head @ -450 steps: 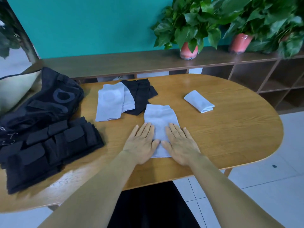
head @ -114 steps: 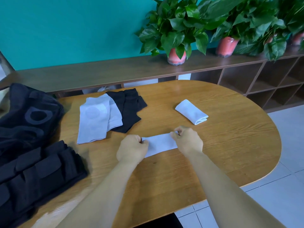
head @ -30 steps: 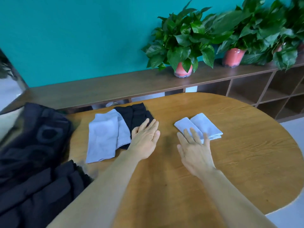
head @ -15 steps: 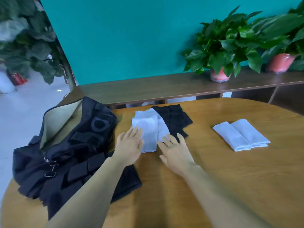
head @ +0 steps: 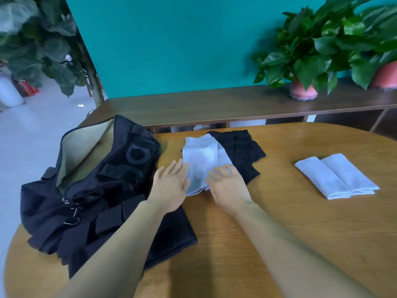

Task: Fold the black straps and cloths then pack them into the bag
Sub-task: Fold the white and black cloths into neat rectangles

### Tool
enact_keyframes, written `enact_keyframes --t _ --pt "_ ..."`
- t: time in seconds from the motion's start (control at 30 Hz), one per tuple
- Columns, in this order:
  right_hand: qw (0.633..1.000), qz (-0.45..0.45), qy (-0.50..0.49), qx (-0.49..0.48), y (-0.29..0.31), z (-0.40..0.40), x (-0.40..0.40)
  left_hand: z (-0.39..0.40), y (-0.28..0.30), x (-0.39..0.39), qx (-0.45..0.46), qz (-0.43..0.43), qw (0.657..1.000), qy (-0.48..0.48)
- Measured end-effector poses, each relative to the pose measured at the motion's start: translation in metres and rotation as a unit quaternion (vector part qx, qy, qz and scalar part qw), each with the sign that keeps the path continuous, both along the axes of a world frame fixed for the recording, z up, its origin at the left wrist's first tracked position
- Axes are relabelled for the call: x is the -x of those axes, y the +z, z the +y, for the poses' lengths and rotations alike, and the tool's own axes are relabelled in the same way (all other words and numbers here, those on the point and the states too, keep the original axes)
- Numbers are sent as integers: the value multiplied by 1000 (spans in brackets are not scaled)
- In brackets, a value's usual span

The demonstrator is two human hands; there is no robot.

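Note:
A stack of unfolded white cloths [head: 203, 157] lies mid-table, overlapping a black cloth [head: 241, 151] behind it. My left hand [head: 170, 187] sits at the stack's left near edge with straight fingers. My right hand [head: 228, 188] rests at its right near corner, fingers loosely bent over the cloth edge. Two folded white cloths [head: 335, 176] lie side by side at the right. The black bag [head: 92, 168], open with a tan lining, stands at the left with folded black straps [head: 107, 224] in front of it.
The oval wooden table [head: 268, 244] has bare surface between the cloth stack and the folded pair. A low wooden shelf [head: 214, 102] with potted plants [head: 303, 61] runs behind it against a teal wall.
Both hands have left the folded cloths at the right and moved to the white stack, now touching its near edge. The view has swung left, showing the whole bag.

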State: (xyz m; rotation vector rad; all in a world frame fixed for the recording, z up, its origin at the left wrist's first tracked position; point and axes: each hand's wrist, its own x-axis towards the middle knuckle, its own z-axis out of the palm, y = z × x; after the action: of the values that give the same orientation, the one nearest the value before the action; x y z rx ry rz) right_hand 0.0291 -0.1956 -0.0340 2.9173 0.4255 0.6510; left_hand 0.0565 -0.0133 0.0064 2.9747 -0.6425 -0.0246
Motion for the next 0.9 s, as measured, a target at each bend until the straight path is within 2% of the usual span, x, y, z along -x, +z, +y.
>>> enact_keyframes --t 0.1,0.43,0.67,0.77,0.83,0.9 --pt "998 -54 9 -27 7 -8 10 -1 4 7 3 -5 1000 -1" --pt "993 -106 9 -56 20 -47 112 -24 23 60 13 -31 999 -37" --pt "995 -57 -33 -72 15 -57 197 -55 -2 122 18 16 996 -83" --pt "996 -1 -26 -80 13 -50 227 -62 -16 144 14 29 995 -94" --pt "996 43 -29 -70 13 -48 240 -64 -22 155 8 32 995 -95" --pt "993 45 -37 -105 15 -50 240 -64 -26 161 11 29 995 -91"
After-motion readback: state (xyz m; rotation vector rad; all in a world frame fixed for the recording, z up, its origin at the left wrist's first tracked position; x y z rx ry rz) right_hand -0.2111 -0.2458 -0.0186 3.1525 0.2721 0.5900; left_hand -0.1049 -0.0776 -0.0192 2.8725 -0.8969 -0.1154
